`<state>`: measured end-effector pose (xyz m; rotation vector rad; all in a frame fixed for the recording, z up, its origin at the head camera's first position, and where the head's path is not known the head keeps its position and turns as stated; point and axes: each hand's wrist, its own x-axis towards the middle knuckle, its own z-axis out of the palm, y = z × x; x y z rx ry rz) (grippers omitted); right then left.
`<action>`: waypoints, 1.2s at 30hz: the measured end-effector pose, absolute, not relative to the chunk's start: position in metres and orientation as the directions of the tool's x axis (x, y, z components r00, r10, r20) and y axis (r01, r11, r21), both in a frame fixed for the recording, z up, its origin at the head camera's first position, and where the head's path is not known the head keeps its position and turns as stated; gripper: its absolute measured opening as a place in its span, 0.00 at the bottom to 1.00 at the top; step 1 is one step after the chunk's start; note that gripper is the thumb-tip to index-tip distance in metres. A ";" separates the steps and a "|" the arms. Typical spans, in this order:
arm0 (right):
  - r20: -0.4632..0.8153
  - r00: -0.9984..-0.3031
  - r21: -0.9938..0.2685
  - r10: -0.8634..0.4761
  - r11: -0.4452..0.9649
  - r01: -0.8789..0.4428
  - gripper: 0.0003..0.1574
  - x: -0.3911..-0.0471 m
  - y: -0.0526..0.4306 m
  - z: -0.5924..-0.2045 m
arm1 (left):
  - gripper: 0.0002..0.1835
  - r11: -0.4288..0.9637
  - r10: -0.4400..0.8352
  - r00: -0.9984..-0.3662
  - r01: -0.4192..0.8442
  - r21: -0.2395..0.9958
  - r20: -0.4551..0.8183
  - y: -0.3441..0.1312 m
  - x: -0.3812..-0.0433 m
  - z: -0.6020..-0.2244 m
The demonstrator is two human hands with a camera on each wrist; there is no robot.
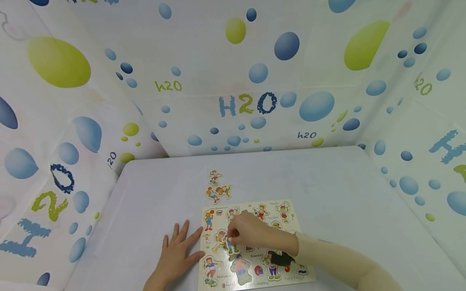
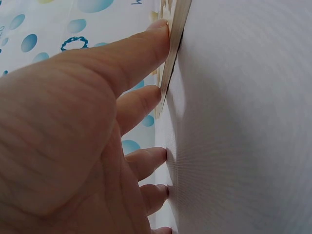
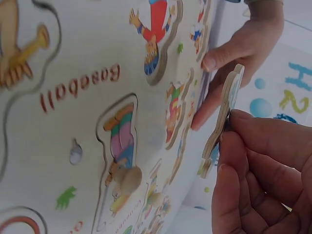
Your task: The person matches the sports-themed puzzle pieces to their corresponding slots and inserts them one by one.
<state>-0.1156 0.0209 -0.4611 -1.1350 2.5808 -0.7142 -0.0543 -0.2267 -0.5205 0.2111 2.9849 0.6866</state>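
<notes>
My right hand (image 1: 249,230) pinches a thin wooden puzzle piece (image 3: 223,119) between thumb and fingers. It holds the piece up off the puzzle board (image 1: 227,279), tilted on edge in the right wrist view; most of its picture faces away there. My left hand (image 1: 176,256) lies with fingers spread at the board's left side. Its thumb and index fingertip touch the board's edge (image 2: 176,46), while the other fingertips rest on the white cloth. Sports figures fill many of the board's cutouts, and a pale figure-shaped recess (image 1: 241,270) shows near the front.
Three loose puzzle pieces, a skating figure (image 1: 215,177), a ball player (image 1: 212,194) and another figure (image 1: 223,190), lie beyond the board's far left corner. Wooden knobs (image 3: 129,179) stick up from seated pieces. A patterned curtain (image 1: 204,64) surrounds the white table (image 1: 164,190).
</notes>
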 end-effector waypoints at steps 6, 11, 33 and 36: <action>-0.043 -0.656 -0.540 -0.754 0.570 -0.619 0.04 -0.106 0.027 -0.462 | 0.37 0.890 0.153 -0.988 0.125 0.439 -0.030 -0.227 -0.055 -0.520; -0.074 -0.647 -0.551 -0.759 0.572 -0.608 0.04 -0.097 0.031 -0.467 | 0.37 0.888 0.151 -0.988 0.119 0.445 -0.037 -0.226 -0.055 -0.519; -0.100 -0.637 -0.492 -0.765 0.594 -0.636 0.05 -0.074 0.036 -0.487 | 0.37 0.895 0.145 -0.988 0.112 0.432 -0.045 -0.227 -0.054 -0.519; -0.079 -0.634 -0.481 -0.769 0.587 -0.651 0.04 -0.075 0.036 -0.490 | 0.37 0.895 0.145 -0.988 0.110 0.433 -0.048 -0.227 -0.054 -0.520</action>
